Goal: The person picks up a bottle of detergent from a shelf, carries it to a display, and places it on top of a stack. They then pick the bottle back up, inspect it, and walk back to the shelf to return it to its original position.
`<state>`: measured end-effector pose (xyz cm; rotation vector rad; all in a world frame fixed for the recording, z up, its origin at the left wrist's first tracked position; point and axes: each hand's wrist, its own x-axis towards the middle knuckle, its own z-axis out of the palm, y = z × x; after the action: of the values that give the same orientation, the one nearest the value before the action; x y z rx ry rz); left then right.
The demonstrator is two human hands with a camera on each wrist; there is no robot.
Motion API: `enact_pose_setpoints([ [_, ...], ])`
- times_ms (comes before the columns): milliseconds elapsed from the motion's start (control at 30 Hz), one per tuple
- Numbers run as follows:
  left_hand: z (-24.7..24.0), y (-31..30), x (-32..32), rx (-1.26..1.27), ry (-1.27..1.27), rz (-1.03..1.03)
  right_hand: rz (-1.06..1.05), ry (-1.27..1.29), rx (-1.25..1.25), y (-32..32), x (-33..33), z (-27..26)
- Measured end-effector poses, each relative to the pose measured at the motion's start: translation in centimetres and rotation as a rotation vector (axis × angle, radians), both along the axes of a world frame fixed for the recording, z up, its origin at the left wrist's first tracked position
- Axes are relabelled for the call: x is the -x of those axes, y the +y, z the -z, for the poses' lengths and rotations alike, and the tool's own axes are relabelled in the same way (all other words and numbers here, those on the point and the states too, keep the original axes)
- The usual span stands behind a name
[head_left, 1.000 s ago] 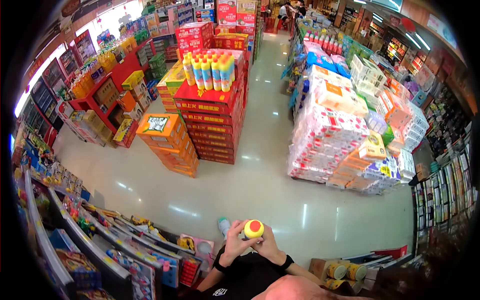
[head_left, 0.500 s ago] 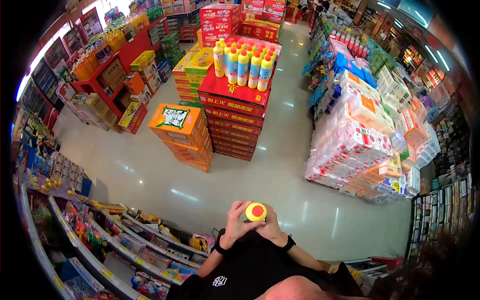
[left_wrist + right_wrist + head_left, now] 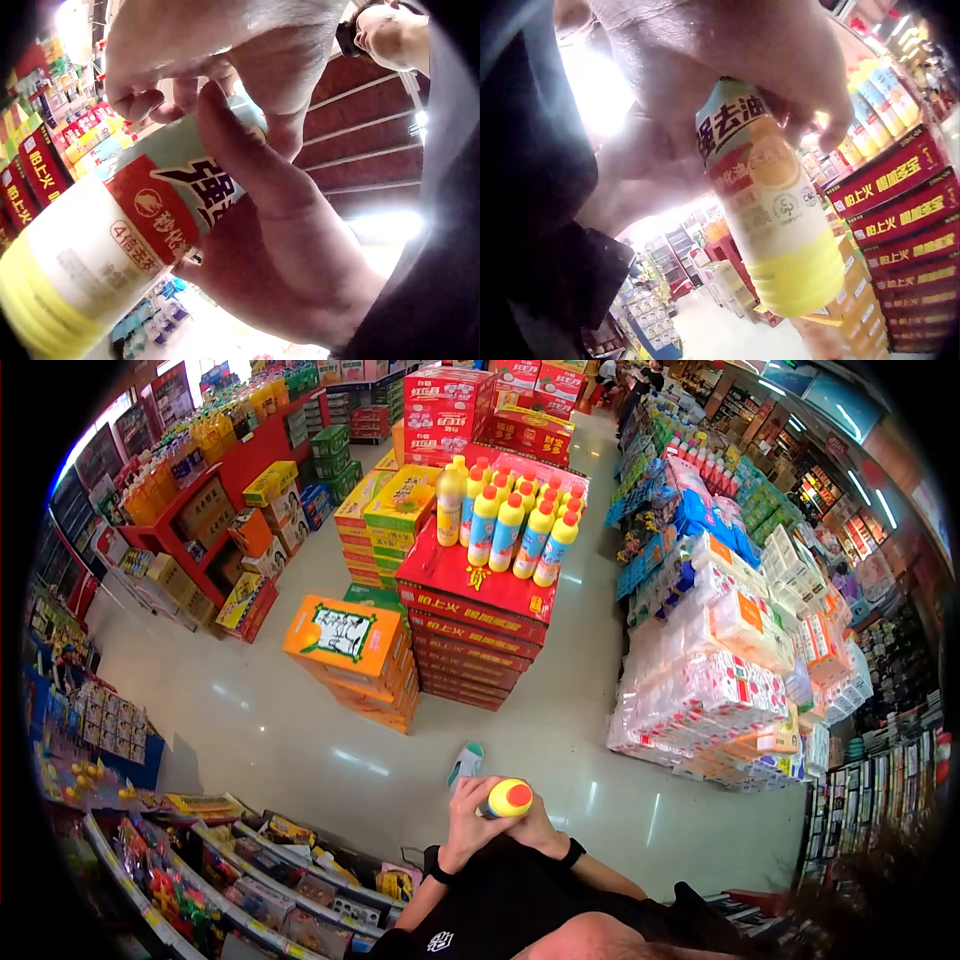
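A yellow bottle with a red cap [image 3: 509, 798] is held between both hands, in front of a black shirt. Its cap end leans to the right in the head view. The left hand [image 3: 470, 826] grips its left side and the right hand [image 3: 538, 833] its right side. In the left wrist view the bottle [image 3: 150, 217] lies slanted, yellow base toward the lower left, with a thumb across its printed label. The right wrist view shows the bottle [image 3: 784, 202] from its orange-fruit side, fingers round its upper part.
Similar bottles [image 3: 507, 532] stand on a stack of red cartons [image 3: 470, 635]. Orange boxes [image 3: 345, 645] are stacked left of it, wrapped tissue packs [image 3: 700, 690] are piled to the right. Shelves of goods [image 3: 250, 890] line the lower left. A shoe [image 3: 466, 762] is on the floor [image 3: 400, 780] beyond the hands.
The bottle has tipped so its cap points more to the right, and both hands sit slightly lower in the head view. A shoe has come back into sight beyond them.
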<state>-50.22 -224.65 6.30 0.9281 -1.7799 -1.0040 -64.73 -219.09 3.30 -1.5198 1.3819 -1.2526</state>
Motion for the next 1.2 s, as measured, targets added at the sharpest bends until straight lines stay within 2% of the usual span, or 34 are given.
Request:
enact_pose_setpoints([
  [133, 1.0, -5.8, 0.8, -0.005, -0.059, -0.011, -0.039, -0.065, -0.006, -6.0, 1.5, 1.6],
  [233, 0.4, -10.3, 1.6, 0.013, -0.083, 0.012, -0.064, -0.142, -0.19, -10.5, 2.5, 2.2],
  [333, 0.2, -14.3, 3.0, 0.008, -0.014, 0.029, -0.059, -0.043, -0.08, -14.0, 3.7, 3.1],
  [367, -0.1, -15.6, 3.5, 0.02, -0.037, 0.047, -0.049, 0.024, 0.026, -15.2, 4.1, 4.3],
  [467, -1.4, -19.6, 4.9, 0.054, -0.064, 0.086, 0.034, -0.066, -0.006, -18.5, 4.9, 2.9],
  [500, -1.8, -20.7, 5.5, 0.053, -0.041, 0.084, 0.025, 0.027, 0.03, -19.8, 5.6, 3.4],
  [567, -2.5, -22.1, 6.1, -0.038, -0.013, 0.1, 0.059, -0.029, 0.031, -21.4, 6.9, 4.8],
  [600, -2.1, -22.7, 6.5, -0.086, 0.004, 0.074, 0.074, -0.057, 0.032, -22.4, 7.3, 5.0],
  [633, -1.5, -23.4, 6.9, -0.13, 0.02, 0.047, 0.091, -0.076, 0.145, -23.6, 7.6, 5.1],
  [667, -1.3, -24.1, 7.1, -0.174, 0.032, 0.02, 0.104, -0.052, 0.126, -24.5, 7.7, 5.1],
  [700, -1.7, -24.8, 7.3, -0.139, -0.056, 0.014, 0.116, -0.027, 0.11, -25.5, 8.0, 4.7],
  [833, 1.2, -28.4, 8.3, -0.091, -0.107, -0.035, 0.181, -0.045, 0.105, -29.8, 7.9, 3.7],
  [900, 1.6, -30.5, 8.5, -0.102, -0.081, -0.034, 0.209, -0.045, 0.113, -31.9, 7.9, 3.1],
  [1000, 1.6, -33.9, 9.0, -0.081, -0.038, -0.036, 0.223, -0.121, 0.155, -35.8, 7.5, 5.1],
  [1200, 3.2, -41.0, 9.6, -0.057, -0.045, -0.03, 0.29, -0.009, 0.081, -41.8, 7.9, 1.7],
])
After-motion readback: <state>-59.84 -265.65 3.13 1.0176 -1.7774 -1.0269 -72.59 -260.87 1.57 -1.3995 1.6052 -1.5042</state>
